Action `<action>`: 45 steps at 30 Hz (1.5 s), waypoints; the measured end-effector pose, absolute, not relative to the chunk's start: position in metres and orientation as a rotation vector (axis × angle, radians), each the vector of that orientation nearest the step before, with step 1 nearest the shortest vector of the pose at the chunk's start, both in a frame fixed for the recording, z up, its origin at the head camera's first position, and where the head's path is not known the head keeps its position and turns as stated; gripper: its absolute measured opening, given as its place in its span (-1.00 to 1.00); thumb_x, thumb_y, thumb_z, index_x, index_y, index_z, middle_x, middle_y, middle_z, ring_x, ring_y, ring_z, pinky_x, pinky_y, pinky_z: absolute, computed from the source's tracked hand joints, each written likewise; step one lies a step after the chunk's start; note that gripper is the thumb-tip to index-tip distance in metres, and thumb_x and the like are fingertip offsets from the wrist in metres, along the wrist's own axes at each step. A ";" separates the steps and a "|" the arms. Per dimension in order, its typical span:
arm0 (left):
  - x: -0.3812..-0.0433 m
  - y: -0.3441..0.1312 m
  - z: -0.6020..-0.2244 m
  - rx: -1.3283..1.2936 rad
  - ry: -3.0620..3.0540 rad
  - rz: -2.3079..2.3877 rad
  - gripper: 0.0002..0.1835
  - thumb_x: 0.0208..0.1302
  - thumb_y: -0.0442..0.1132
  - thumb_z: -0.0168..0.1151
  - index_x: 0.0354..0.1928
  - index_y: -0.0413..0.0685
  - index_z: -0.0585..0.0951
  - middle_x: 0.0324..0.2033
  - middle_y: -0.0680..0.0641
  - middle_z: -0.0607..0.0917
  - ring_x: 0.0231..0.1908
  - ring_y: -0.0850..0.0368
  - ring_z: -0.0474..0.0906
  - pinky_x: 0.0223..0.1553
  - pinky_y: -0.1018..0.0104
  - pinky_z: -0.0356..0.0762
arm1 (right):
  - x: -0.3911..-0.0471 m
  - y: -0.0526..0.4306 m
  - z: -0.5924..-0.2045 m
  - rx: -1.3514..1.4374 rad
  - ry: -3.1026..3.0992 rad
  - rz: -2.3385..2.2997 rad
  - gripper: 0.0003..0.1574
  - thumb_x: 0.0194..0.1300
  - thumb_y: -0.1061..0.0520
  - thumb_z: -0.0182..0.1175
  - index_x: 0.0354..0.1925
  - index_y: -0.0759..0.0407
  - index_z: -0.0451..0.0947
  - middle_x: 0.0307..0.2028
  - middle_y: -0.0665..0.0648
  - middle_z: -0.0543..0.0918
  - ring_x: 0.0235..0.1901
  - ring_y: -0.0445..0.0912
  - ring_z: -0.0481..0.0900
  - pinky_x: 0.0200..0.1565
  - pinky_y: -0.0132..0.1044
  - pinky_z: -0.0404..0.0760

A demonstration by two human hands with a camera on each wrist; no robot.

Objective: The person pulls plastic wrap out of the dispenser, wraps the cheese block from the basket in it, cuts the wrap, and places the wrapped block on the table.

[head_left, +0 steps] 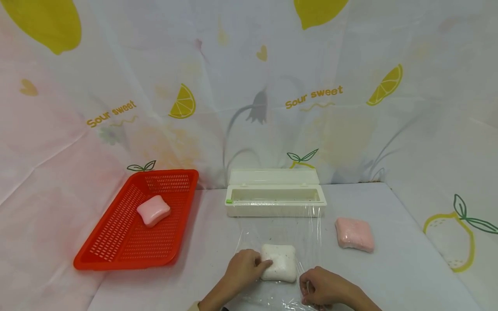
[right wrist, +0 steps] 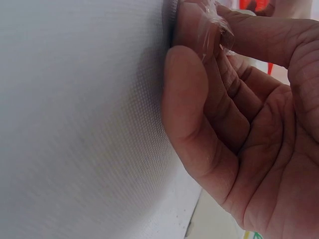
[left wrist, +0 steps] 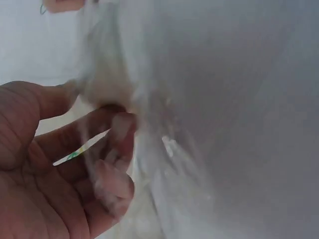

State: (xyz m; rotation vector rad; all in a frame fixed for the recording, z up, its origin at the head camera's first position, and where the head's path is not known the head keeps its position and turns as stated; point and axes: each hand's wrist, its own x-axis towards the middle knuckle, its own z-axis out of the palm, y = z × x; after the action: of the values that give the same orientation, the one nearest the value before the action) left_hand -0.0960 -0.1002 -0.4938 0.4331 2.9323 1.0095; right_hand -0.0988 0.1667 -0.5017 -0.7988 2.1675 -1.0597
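Observation:
A white pillow-shaped bar (head_left: 281, 264), seemingly soap, lies on a sheet of clear plastic wrap (head_left: 285, 231) at the front of the table. My left hand (head_left: 245, 265) grips the bar's left edge, thumb on top and fingers curled at its side. In the left wrist view the wrap (left wrist: 172, 144) drapes over my fingers, blurred. To the right of the bar, my right hand (head_left: 324, 285) pinches the wrap's edge; the right wrist view shows bunched film (right wrist: 219, 25) between thumb and fingers. The sheet runs back to a white wrap dispenser (head_left: 276, 211) with its lid up.
A red perforated basket (head_left: 128, 264) stands at the left with a pink bar (head_left: 154, 209) of like shape in it. Another pink bar (head_left: 355, 234) lies on the table at the right. A lemon-printed cloth (head_left: 241, 86) hangs behind.

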 end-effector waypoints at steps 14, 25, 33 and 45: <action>-0.079 -0.160 -0.480 0.939 2.878 0.472 -0.35 -0.39 0.27 0.61 -0.23 0.11 0.62 -0.39 0.23 0.50 -0.38 0.35 0.38 -0.43 0.46 0.36 | -0.100 0.168 -0.502 -0.800 2.151 -1.071 -0.73 0.09 0.18 0.44 -0.52 -0.02 0.50 -0.74 -0.21 0.49 -0.79 -0.40 0.40 -0.74 -0.53 0.32; -0.071 -0.170 -0.493 1.050 2.821 0.398 -0.59 -0.35 -0.10 0.66 -0.45 0.27 0.56 -0.42 0.31 0.40 -0.36 0.36 0.32 -0.43 0.50 0.27 | -0.098 0.169 -0.502 -0.807 2.143 -1.092 -0.74 0.10 0.19 0.42 -0.52 -0.02 0.51 -0.76 -0.23 0.47 -0.79 -0.40 0.39 -0.75 -0.53 0.31; -0.072 -0.172 -0.491 1.059 2.771 0.453 -0.72 -0.10 -0.21 0.55 -0.54 0.20 0.55 -0.51 0.30 0.40 -0.44 0.39 0.32 -0.43 0.50 0.29 | -0.098 0.175 -0.506 -0.901 2.133 -1.109 -0.77 0.17 0.12 0.40 -0.47 -0.02 0.51 -0.73 -0.28 0.47 -0.75 -0.46 0.39 -0.70 -0.49 0.36; -0.072 -0.187 -0.481 0.947 2.564 1.016 -0.73 0.12 -0.17 0.48 -0.46 0.16 0.50 -0.49 0.31 0.45 -0.43 0.41 0.37 -0.38 0.50 0.40 | -0.096 0.195 -0.484 -1.187 2.299 -1.075 -0.79 0.23 0.06 0.38 -0.42 -0.10 0.51 -0.54 -0.33 0.47 -0.54 -0.48 0.38 -0.52 -0.49 0.45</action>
State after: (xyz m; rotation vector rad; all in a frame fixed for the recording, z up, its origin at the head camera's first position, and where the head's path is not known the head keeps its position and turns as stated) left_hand -0.0721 -0.1866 -0.4812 0.9471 2.5640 1.0165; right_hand -0.0958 0.1947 -0.4837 -1.1866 2.2994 -1.0749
